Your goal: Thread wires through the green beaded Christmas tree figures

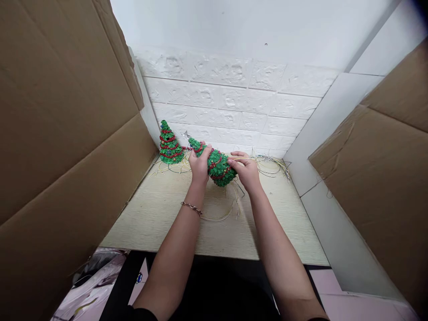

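Observation:
A green beaded Christmas tree with red garlands is tilted above the table, its tip to the upper left and its wide base to the lower right. My left hand is wrapped around its upper part. Beside the base, my right hand is closed in a pinch, and a thin pale wire runs from its fingertips toward the right. Wire ends hang under the base. Standing upright at the back left is a second beaded tree, decorated with red garlands and small coloured balls. A silver star shows behind the held tree's tip.
Loose pale and dark wires lie along the back right of the light wooden table, with more near the standing tree. A white brick-patterned wall closes the back. Cardboard panels flank both sides.

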Demonstrator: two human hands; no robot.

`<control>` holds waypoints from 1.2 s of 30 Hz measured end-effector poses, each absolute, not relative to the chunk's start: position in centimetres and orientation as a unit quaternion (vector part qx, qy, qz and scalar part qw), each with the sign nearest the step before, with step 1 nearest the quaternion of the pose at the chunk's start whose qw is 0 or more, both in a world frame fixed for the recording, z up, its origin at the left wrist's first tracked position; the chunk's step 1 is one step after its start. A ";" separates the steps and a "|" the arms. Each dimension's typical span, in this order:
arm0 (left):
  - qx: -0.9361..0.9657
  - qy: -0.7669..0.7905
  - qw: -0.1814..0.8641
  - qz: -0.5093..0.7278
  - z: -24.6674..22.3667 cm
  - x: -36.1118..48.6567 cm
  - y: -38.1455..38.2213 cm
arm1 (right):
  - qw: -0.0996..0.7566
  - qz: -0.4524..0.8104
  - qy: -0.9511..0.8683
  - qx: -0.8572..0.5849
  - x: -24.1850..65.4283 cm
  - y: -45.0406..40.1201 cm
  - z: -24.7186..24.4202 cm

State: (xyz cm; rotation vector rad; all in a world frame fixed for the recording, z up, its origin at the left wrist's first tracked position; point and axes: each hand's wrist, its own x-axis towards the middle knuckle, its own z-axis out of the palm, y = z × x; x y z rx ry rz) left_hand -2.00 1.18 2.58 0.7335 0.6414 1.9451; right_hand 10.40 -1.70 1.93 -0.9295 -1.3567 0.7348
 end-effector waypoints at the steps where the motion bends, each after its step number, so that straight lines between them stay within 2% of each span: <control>1: 0.296 0.261 0.462 0.794 2.6 -2.0 1.2 | 0.619 0.315 -0.595 -0.405 10.4 -1.7 1.9; 8: 0.268 0.269 0.442 0.813 2.5 -2.2 1.4 | 0.593 0.300 -0.626 -0.408 10.4 -1.6 1.6; 16: 0.249 0.277 0.445 0.814 2.4 -2.3 1.6 | 0.629 0.258 -0.616 -0.398 10.1 -1.8 1.6; 23: 0.280 0.288 0.425 0.811 2.1 -2.1 1.6 | 0.613 0.289 -0.613 -0.407 9.8 -1.9 1.5; 36: 0.311 0.273 0.443 0.795 2.3 -1.8 1.3 | 0.641 0.388 -0.527 -0.401 9.6 -1.6 1.3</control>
